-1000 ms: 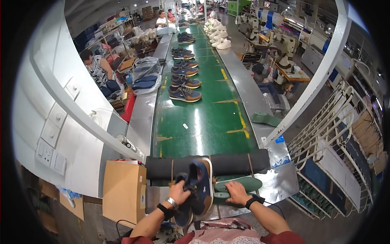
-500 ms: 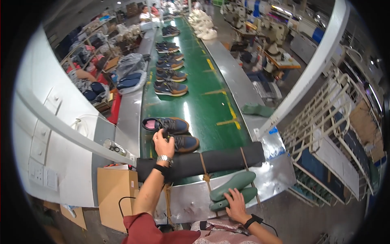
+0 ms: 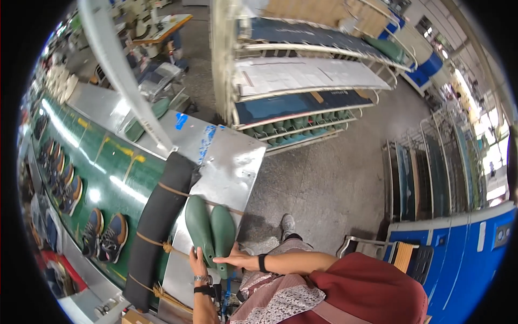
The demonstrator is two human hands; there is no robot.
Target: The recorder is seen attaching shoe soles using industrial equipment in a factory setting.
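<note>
Two green shoe lasts (image 3: 199,224) lie side by side over the metal end of the line, their toes pointing away from me. My left hand (image 3: 199,263) is closed about the heel end of the left last. From the other side, my right hand (image 3: 237,260) grips the heel end of the right last (image 3: 222,229), with its fingertips reaching toward the left one. Holes show in the heel ends. Just left of the lasts is a black padded roll (image 3: 159,227) tied with cord. A pair of dark blue and brown sneakers (image 3: 112,237) rests beyond it on the green belt.
More sneakers (image 3: 67,189) line the green conveyor belt (image 3: 102,162). A white post (image 3: 121,75) rises from the metal edge (image 3: 229,156). Ahead stands a shelf rack (image 3: 318,75) bearing lasts and panels. Another rack (image 3: 426,162) and a blue machine (image 3: 458,264) are at right.
My view has swung right. My left hand has left the sneakers on the belt and come to the lasts. The lasts now point away from me, with both hands at their heels.
</note>
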